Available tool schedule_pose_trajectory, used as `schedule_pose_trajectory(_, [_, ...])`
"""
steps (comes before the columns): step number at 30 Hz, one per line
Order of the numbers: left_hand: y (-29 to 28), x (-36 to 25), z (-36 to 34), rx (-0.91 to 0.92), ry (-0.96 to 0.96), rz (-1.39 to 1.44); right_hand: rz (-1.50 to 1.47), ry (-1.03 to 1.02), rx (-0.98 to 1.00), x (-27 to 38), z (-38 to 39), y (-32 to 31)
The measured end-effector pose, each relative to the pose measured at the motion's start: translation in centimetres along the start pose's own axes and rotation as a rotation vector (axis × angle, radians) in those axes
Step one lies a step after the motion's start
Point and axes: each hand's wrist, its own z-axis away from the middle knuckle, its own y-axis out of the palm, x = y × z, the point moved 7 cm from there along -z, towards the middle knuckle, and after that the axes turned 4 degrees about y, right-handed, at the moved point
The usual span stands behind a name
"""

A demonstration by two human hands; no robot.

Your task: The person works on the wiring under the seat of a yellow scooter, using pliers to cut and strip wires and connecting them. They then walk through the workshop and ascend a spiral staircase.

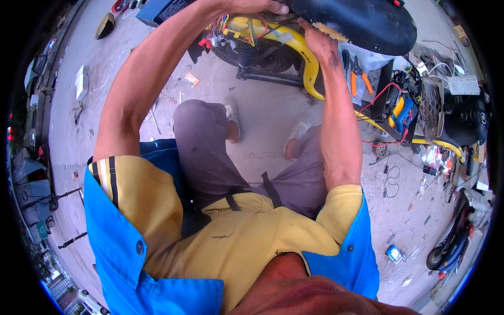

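Observation:
My left hand [265,7] is at the top, gripping the edge of a black padded seat [362,23], its fingers partly hidden. My right hand [320,39] grips the seat's underside beside torn tan foam [331,32]; its fingertips are hidden. Below the seat are a curved yellow tube [310,68], a bundle of coloured wires [226,29] with connectors, a shock absorber [245,55] and a dark wheel [269,56]. Orange-handled tools [362,79] lie just right of my right forearm.
Around me on the concrete are a blue-grey box [157,13], a white box [82,84], loose cables [391,176] and a small blue package [394,253]. A dismantled vehicle with wiring [436,121] stands at right; a parked scooter [449,247] is at lower right.

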Motion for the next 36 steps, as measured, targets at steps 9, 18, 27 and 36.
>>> schedule_pose_trajectory(9, [0.5,-1.5,1.1,0.011,0.667,-0.693,-0.243,-0.003,-0.102,0.9,0.9,0.2])
schedule_pose_trajectory(18, [-0.1,-1.3,2.4,-0.168,0.277,-0.485,-0.373,0.009,-0.036,0.6,1.3,0.0])
schedule_pose_trajectory(27, [-0.3,-0.5,2.9,-0.27,0.253,-0.714,-0.191,0.199,0.037,2.2,2.7,-0.6])
schedule_pose_trajectory(36, [0.7,0.7,1.1,-0.165,0.274,-1.173,-0.201,-0.022,-0.065,2.4,1.7,0.2])
